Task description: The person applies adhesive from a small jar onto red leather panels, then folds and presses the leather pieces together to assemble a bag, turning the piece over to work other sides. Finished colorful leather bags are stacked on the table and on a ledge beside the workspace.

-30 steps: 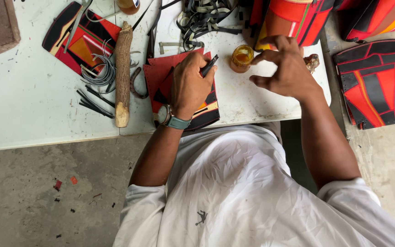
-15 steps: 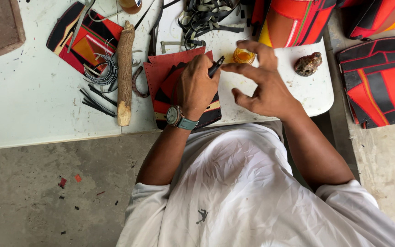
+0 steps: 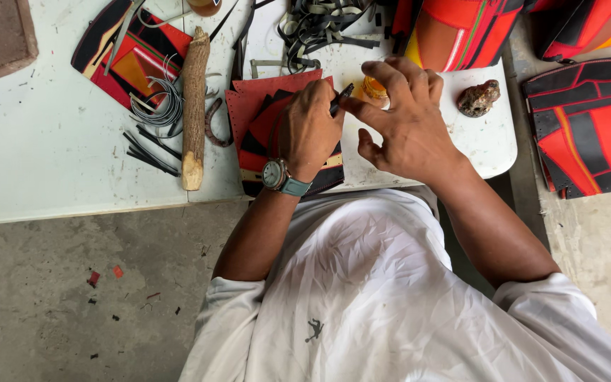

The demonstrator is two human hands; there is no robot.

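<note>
Both hands are meeting at upper centre: the left hand is pinching a slim black tool, angled up-right toward the right hand's loosely curled fingers, nearest a small amber jar.

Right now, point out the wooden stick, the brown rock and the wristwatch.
wooden stick (image 3: 194, 106), head view, middle of its bark.
brown rock (image 3: 479, 97), head view, its top face.
wristwatch (image 3: 274, 174), head view, its dial, on the left wrist.

Bare tabletop leftward beyond wooden stick; black strips ahead.
</note>
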